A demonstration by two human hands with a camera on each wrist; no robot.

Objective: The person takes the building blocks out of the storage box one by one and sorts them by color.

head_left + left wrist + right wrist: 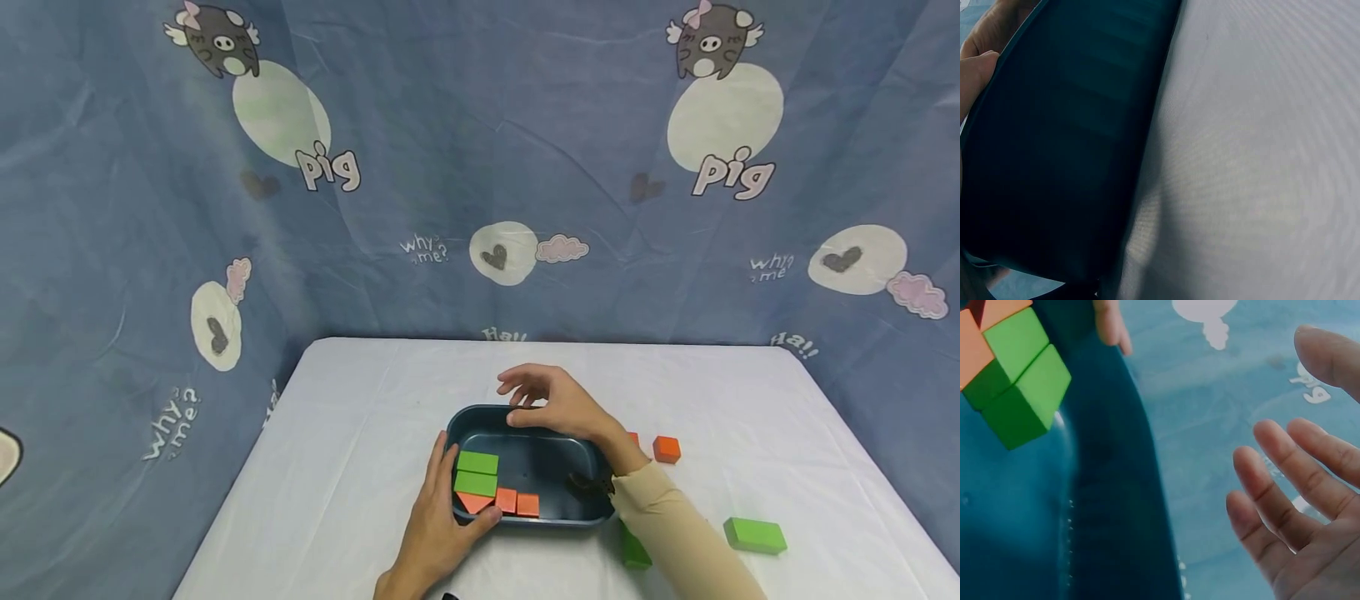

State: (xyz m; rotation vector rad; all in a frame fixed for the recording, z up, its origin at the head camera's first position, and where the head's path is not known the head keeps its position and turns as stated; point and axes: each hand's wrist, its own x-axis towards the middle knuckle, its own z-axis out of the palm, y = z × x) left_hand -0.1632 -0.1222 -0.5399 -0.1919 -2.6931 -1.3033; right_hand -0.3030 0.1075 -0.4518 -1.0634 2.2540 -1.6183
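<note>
The dark teal plastic tray (pixel 577 454) sat near the middle of the bench (pixel 360 433), and the left hand (pixel 442 508) held its near left corner, thumb curled over the rim beside the orange triangular block (pixel 474 502), so that grip was clamped on the tray. The right hand (pixel 558 404) hovered over the far rim with fingers spread apart and nothing in it. The likeliest slip, as I judged it, was the tray skating on the smooth white cloth if the left hand eased off, since the tray looked slick and light; a knock from the right sleeve (pixel 675 533) could also have nudged it or the loose pieces. Inside lay two matte green rectangular blocks (pixel 477 472) stacked edge to edge and two small orange cubes (pixel 517 502), all hard-edged and painted, wood by the look of them. Outside, an orange cube (pixel 666 449) and a green rectangular block (pixel 754 535) rested apart on the cloth
</note>
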